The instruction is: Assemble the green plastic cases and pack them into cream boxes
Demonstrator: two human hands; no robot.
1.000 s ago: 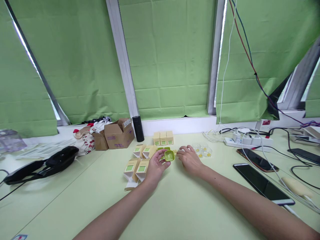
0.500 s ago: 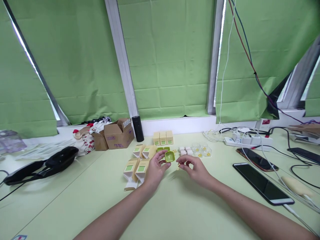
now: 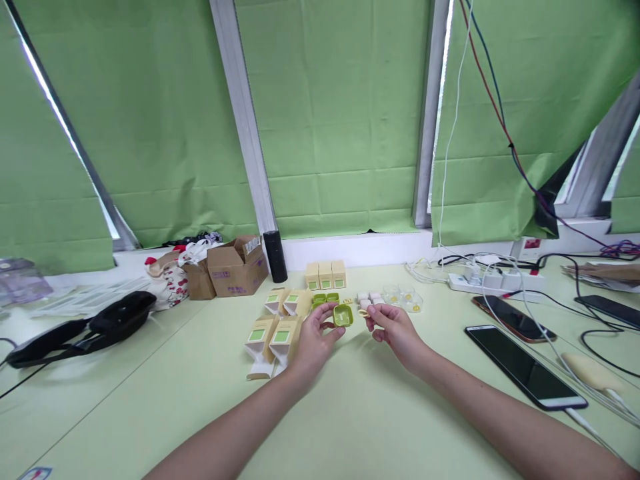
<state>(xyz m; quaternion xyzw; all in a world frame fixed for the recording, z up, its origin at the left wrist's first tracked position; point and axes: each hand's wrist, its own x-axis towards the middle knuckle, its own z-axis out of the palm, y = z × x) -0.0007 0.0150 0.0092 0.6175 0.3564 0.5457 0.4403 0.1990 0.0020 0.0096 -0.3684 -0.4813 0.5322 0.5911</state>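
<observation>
Since half a second ago, my right hand (image 3: 395,328) has raised the small yellow piece (image 3: 363,313), pinched between thumb and fingers, beside the green cup (image 3: 343,315); the two look readied for each other but remain apart. My left hand (image 3: 319,333) grips the cup's side, its hollow facing me, above the surface (image 3: 320,420).

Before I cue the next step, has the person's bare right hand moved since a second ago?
Yes: rightward and slightly lower in the picture, judged against the small, pale, square blocks, which the right hand then largely hid.
</observation>
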